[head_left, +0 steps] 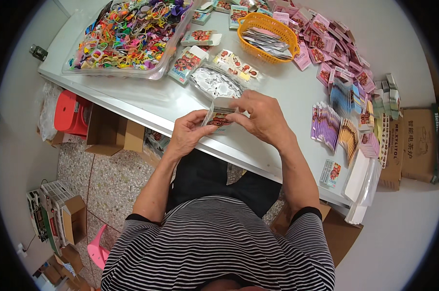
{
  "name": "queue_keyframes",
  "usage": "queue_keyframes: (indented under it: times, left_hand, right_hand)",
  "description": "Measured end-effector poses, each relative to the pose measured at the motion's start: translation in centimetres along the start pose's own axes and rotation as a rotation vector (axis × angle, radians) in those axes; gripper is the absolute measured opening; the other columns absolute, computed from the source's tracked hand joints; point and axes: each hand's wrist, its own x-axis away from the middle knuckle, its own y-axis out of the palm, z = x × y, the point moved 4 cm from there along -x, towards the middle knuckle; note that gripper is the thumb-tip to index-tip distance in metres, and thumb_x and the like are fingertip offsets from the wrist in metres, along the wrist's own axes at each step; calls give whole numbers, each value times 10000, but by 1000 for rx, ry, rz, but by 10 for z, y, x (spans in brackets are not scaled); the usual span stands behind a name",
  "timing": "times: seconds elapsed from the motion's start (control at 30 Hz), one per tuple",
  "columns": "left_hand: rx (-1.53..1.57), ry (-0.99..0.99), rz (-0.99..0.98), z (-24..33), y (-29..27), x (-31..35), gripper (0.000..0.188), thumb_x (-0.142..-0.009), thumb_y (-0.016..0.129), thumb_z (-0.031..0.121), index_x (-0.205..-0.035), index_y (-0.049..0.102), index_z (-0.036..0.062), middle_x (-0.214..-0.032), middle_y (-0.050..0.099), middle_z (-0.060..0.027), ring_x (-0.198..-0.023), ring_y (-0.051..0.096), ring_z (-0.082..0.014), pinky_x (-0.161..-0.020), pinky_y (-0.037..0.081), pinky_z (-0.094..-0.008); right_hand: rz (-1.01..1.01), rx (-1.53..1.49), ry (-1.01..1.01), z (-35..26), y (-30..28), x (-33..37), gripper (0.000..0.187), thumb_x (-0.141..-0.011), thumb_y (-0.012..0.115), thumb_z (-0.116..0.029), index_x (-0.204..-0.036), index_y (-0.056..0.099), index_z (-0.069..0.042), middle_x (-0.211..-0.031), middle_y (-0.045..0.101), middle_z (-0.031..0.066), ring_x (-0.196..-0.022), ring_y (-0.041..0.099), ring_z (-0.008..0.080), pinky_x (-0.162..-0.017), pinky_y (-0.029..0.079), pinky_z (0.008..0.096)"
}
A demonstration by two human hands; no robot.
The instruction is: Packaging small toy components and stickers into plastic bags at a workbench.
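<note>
Over the front edge of the white table I hold a small printed carton (218, 118), its end flap raised toward the far side. My left hand (186, 132) pinches its left side between thumb and fingers. The thumb of my right hand (260, 116) presses on its right face, while the curled fingers are at the upper end. Whether anything is inside the carton, I cannot tell. Just beyond lie a clear bag of black-and-white printed pieces (215, 81) and a clear bag of cartoon stickers (236, 64). An open-flapped blue and white carton (188, 64) rests to their left.
A clear tub (154, 72) heaped with colourful trinkets stands at the far left. An orange basket (264, 20) holds flat packets. Pink cartons (321, 43) pile up at the far right, near fanned purple cards (325, 127) and a single flat carton (331, 173). Brown boxes (417, 140) stand beyond.
</note>
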Motion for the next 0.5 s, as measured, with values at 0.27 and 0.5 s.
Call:
queue_keyframes:
  times: [0.27, 0.5]
  left_hand:
    - [-11, 29, 29, -1, -2, 0, 408, -892, 734, -19, -1276, 601, -52, -1152, 708, -141, -1000, 678, -153, -847, 567, -272]
    - [4, 40, 49, 0, 0, 0, 416, -896, 733, -12, -1284, 591, -58, -1162, 704, -148, -1000, 681, -154, -854, 573, -275]
  right_hand:
    - [264, -13, 290, 55, -28, -13, 187, -911, 703, -159, -1030, 748, -23, -957, 723, 152, -844, 682, 255, -791, 527, 353]
    - [-104, 436, 195, 71, 2, -31, 145, -772, 704, -144, -836, 762, -28, -941, 713, 177, -1031, 632, 320, -945, 457, 451]
